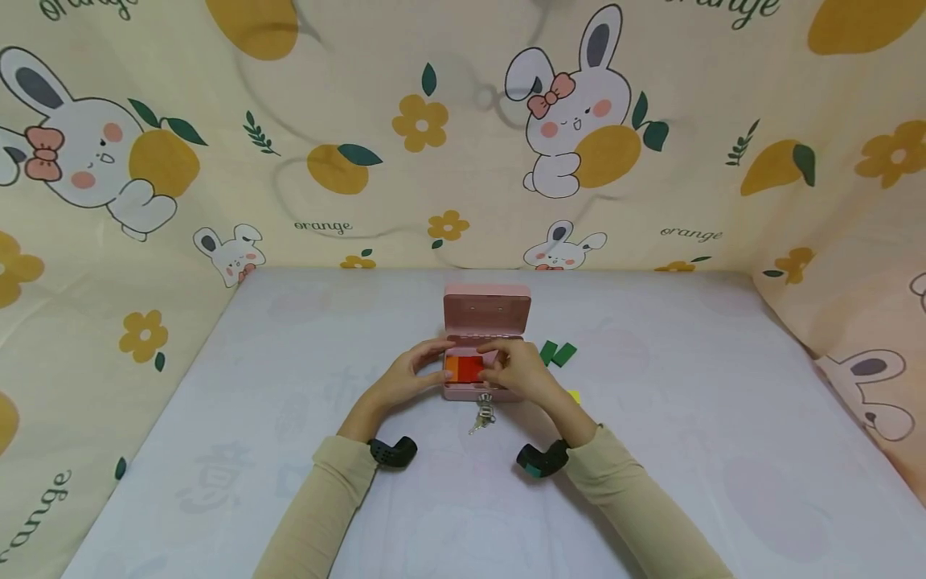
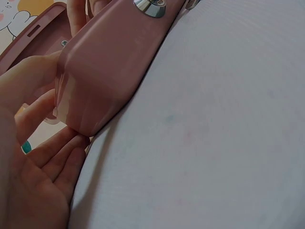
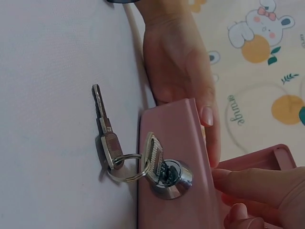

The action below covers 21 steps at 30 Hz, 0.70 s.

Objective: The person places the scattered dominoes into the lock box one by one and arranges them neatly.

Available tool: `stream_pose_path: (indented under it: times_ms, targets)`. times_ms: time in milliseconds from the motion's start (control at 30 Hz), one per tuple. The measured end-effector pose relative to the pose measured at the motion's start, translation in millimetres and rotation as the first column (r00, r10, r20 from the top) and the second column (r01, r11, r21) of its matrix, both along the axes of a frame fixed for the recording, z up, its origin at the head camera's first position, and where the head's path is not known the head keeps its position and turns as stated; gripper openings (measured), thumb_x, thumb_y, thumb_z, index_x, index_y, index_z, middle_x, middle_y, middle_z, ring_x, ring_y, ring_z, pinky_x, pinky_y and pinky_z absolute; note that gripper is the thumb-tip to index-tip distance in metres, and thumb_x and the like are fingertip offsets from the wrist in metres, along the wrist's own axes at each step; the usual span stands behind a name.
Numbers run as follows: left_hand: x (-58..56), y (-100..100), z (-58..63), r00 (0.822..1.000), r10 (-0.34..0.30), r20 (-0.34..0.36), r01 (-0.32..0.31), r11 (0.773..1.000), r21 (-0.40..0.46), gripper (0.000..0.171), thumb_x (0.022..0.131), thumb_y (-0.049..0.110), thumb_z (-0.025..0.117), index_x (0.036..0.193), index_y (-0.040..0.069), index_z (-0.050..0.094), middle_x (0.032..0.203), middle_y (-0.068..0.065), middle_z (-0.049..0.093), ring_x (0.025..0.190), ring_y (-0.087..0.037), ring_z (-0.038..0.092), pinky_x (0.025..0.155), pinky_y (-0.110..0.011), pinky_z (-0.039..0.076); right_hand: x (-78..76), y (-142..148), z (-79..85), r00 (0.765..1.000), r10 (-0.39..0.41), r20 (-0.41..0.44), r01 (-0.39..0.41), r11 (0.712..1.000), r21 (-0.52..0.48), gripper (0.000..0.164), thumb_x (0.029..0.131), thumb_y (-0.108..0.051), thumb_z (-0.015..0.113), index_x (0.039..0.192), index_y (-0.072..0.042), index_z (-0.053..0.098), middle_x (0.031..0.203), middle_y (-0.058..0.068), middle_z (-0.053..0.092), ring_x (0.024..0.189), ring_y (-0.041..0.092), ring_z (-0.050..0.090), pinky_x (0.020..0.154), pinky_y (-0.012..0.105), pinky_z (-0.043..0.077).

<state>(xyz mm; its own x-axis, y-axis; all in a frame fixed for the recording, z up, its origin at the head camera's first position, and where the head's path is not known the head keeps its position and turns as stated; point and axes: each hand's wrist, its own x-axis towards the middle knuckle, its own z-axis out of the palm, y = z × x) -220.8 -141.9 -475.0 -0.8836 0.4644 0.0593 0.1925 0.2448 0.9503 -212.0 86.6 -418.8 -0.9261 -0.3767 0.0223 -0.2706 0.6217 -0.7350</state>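
Observation:
A small pink lockbox (image 1: 457, 394) stands on the table with its lid (image 1: 486, 314) raised. Inside lie an orange block (image 1: 452, 368) and a red block (image 1: 469, 369), side by side at the left. My left hand (image 1: 399, 378) holds the box's left side, thumb at the front rim and fingers along the end wall. Over the box's right half, my right hand (image 1: 522, 371) has bent fingers reaching inside, thumb and fingertips close to the red block; I cannot tell whether they pinch anything. In the right wrist view a key (image 3: 153, 157) sits in the lock (image 3: 171, 179).
A second key (image 3: 110, 145) hangs from the ring and lies on the table. Right of the box are two green blocks (image 1: 564, 355) and a yellow piece (image 1: 575, 396), partly hidden behind the right wrist. A patterned curtain (image 1: 463, 177) stands behind the table.

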Motion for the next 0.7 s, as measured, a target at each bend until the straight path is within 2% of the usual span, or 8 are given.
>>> stream_pose_path:
  times_ms: [300,700]
  targets:
    - [1.0,1.0,1.9,1.000,0.003,0.016,-0.003,1.000,0.002,0.051,0.091,0.009,0.065,0.139,0.006,0.048,0.152,-0.016,0.040,0.143,-0.035,0.037,0.122,-0.051,0.027,4.2,7.1,0.9,1.000,0.000,-0.010,0.000,1.000,-0.022,0.034,0.079,-0.006,0.076,0.111,0.003,0.068,0.063,0.007,0.056,0.059,0.010,0.046,0.052,0.016,0.037]
    - [0.2,0.1,0.8,1.000,-0.005,-0.018,0.005,1.000,0.001,0.052,0.090,0.009,0.065,0.139,0.003,0.048,0.151,-0.019,0.042,0.141,-0.038,0.040,0.121,-0.052,0.028,9.0,19.8,2.3,0.999,-0.032,-0.009,0.032,0.999,-0.011,0.035,0.079,-0.011,0.077,0.111,0.001,0.069,0.067,0.008,0.058,0.064,0.012,0.048,0.053,0.016,0.038]
